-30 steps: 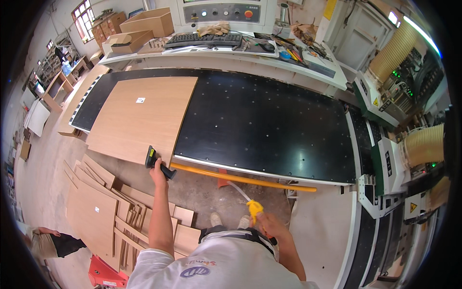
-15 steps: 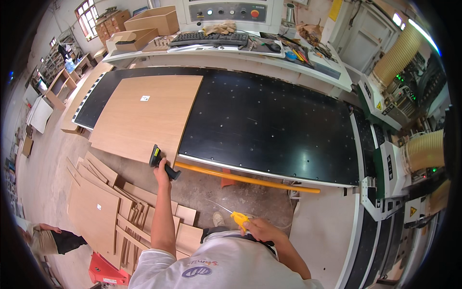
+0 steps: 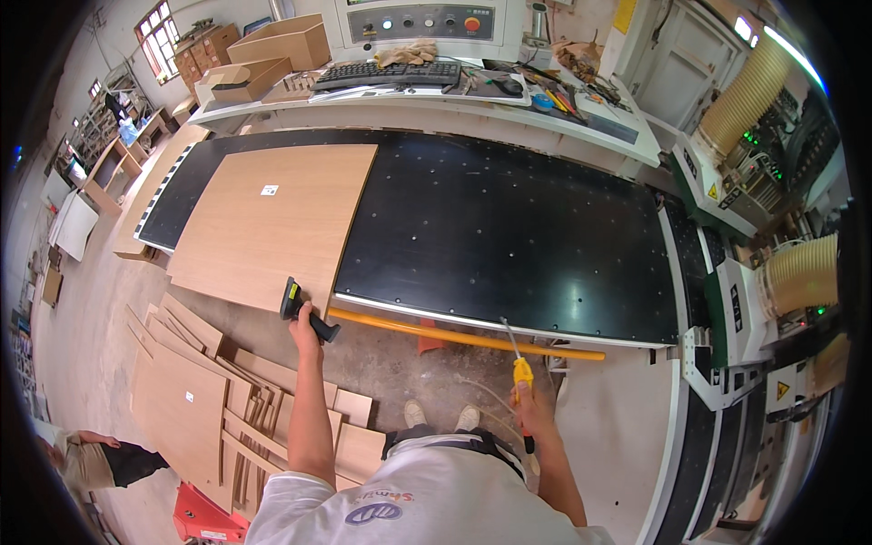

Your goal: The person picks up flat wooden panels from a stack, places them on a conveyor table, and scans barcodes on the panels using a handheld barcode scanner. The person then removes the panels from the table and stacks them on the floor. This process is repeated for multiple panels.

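Note:
My left hand [image 3: 306, 331] grips a black handheld barcode scanner [image 3: 292, 298] by its handle, over the near edge of a wood-coloured board [image 3: 263, 227]. The board lies flat on the left part of a black machine bed [image 3: 509, 232] dotted with small holes and carries a white label [image 3: 270, 190]. In my right hand [image 3: 534, 413] is a yellow air blow gun [image 3: 522, 371]. Its long thin nozzle points away from me, with the tip at the near edge of the bed. My fingers wrap around its handle.
A yellow bar [image 3: 463, 337] runs along the bed's near side. Cut panels [image 3: 182, 391] are stacked at lower left, beside a red jack [image 3: 204, 513]. Another person [image 3: 86, 454] stands at far left. A keyboard [image 3: 386, 75] lies on the shelf behind; machine heads with hoses [image 3: 808, 277] stand right.
My right hand has moved right and forward with the air blow gun, whose nozzle has swung from pointing left to pointing at the bed. My left hand holds the scanner almost unmoved.

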The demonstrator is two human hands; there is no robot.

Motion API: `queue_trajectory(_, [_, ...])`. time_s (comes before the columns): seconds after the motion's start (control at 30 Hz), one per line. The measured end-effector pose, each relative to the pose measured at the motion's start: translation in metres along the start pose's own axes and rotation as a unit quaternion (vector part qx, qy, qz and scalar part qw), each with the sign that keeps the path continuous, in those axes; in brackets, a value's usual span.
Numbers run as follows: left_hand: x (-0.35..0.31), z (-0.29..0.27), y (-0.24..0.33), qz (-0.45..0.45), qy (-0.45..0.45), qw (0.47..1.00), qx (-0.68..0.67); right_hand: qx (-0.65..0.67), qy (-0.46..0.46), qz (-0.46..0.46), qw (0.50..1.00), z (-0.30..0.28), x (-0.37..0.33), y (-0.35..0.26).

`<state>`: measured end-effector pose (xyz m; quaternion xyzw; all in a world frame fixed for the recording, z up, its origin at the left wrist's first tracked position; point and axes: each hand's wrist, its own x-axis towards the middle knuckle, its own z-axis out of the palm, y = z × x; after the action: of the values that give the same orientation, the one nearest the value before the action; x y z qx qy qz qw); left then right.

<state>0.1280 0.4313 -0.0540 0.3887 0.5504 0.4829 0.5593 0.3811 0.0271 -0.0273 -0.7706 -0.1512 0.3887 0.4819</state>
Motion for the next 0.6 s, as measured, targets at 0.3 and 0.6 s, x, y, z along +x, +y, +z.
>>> queue_trajectory(0.3, [-0.003,0.001,0.001,0.002,-0.003,1.0,-0.002,0.063,0.144,0.018,0.987,-0.036,-0.004,0.001])
queue_trajectory(0.6, [-0.001,-0.002,0.0,-0.004,-0.002,1.0,0.006,0.18,0.31,0.015,0.933,-0.056,0.001,0.007])
